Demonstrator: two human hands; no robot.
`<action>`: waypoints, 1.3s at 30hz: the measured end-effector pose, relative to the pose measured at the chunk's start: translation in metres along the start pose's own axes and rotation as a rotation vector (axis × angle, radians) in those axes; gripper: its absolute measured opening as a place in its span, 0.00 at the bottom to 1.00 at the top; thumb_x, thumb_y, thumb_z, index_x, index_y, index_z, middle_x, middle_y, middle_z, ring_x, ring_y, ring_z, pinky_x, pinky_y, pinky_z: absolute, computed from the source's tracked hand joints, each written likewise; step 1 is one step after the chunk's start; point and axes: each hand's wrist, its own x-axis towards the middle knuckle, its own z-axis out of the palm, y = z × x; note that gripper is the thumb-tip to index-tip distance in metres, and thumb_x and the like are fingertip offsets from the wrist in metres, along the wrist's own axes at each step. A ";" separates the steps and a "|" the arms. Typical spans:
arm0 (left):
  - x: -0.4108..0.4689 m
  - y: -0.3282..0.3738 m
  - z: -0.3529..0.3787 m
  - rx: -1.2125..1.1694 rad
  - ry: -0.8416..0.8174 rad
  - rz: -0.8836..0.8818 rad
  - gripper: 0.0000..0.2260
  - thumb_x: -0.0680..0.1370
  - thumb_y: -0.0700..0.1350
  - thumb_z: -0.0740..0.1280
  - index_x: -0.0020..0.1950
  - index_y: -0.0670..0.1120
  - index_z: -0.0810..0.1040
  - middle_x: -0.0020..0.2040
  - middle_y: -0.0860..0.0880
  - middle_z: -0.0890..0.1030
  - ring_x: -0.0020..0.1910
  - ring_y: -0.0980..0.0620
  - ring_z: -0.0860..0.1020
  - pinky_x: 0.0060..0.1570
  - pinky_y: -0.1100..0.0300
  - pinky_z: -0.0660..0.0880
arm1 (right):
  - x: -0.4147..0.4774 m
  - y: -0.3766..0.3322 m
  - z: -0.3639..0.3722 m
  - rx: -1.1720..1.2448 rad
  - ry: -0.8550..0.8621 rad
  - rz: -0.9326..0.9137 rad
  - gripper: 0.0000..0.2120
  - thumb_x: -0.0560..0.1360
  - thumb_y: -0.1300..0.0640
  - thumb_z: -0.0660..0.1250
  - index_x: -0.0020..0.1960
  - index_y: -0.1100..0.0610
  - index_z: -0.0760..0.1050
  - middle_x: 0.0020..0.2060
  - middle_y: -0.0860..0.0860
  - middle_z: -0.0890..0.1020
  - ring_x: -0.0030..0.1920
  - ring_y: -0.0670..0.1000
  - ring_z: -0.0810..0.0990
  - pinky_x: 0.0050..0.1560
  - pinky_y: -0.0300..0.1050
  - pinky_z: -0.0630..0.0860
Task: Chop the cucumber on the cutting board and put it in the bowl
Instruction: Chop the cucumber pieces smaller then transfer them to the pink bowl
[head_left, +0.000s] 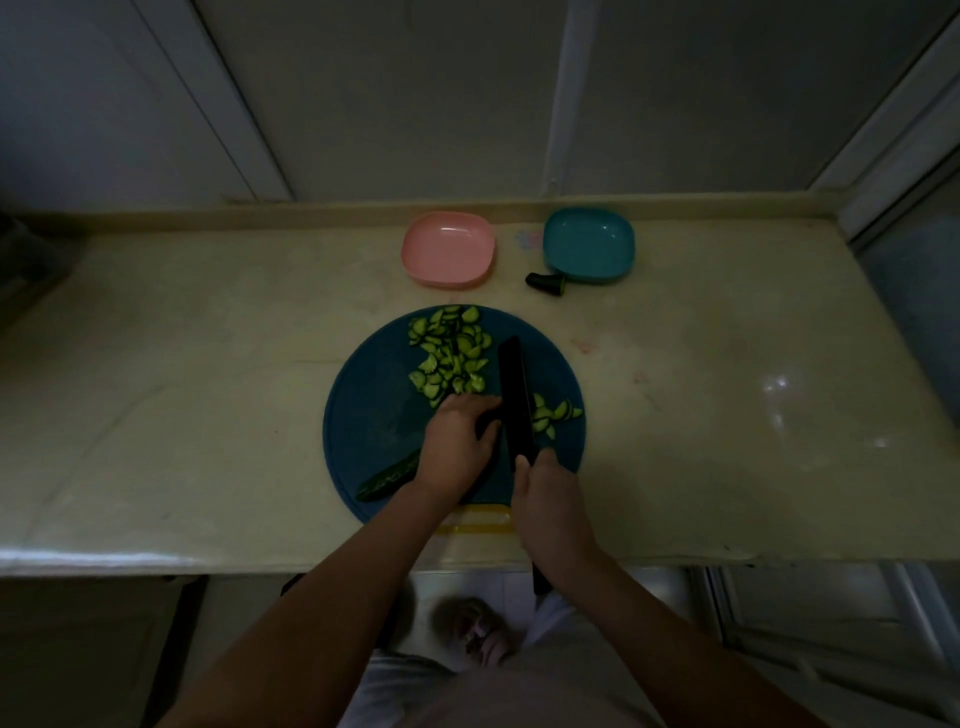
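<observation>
A round blue cutting board (363, 410) lies on the counter. On its far part sits a pile of cucumber slices (451, 356), with a few more slices (556, 413) right of the knife. My left hand (457, 447) curls over a dark cucumber piece, mostly hidden under the fingers, beside the blade. My right hand (545, 499) grips the handle of a black knife (515, 400), whose blade points away from me across the board. A long cucumber strip (387, 480) lies at the board's near left. A pink bowl (448, 249) and a teal bowl (589, 244) stand beyond the board.
A cut cucumber end (545, 281) lies on the counter in front of the teal bowl. The pale counter (182, 389) ends at a raised back edge and a near front edge. Feet and floor show below the counter.
</observation>
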 end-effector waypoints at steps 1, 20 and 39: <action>0.000 0.000 0.000 0.004 -0.002 0.006 0.13 0.73 0.36 0.69 0.57 0.41 0.80 0.53 0.43 0.82 0.53 0.45 0.76 0.48 0.71 0.62 | 0.000 0.000 0.001 -0.012 0.003 0.003 0.14 0.82 0.54 0.50 0.50 0.63 0.68 0.37 0.54 0.74 0.27 0.42 0.62 0.24 0.37 0.56; -0.001 0.000 -0.002 -0.048 0.024 -0.062 0.12 0.74 0.40 0.70 0.57 0.41 0.80 0.53 0.44 0.81 0.55 0.48 0.77 0.51 0.70 0.65 | 0.005 0.003 0.005 0.044 0.003 0.005 0.14 0.82 0.55 0.51 0.48 0.64 0.69 0.39 0.60 0.78 0.31 0.50 0.68 0.24 0.36 0.56; 0.000 -0.003 -0.005 -0.021 -0.029 0.016 0.13 0.73 0.37 0.70 0.57 0.40 0.80 0.55 0.44 0.81 0.57 0.47 0.77 0.55 0.71 0.64 | 0.001 -0.002 0.006 0.045 -0.009 -0.007 0.10 0.82 0.54 0.51 0.45 0.58 0.63 0.32 0.48 0.68 0.27 0.42 0.62 0.24 0.36 0.55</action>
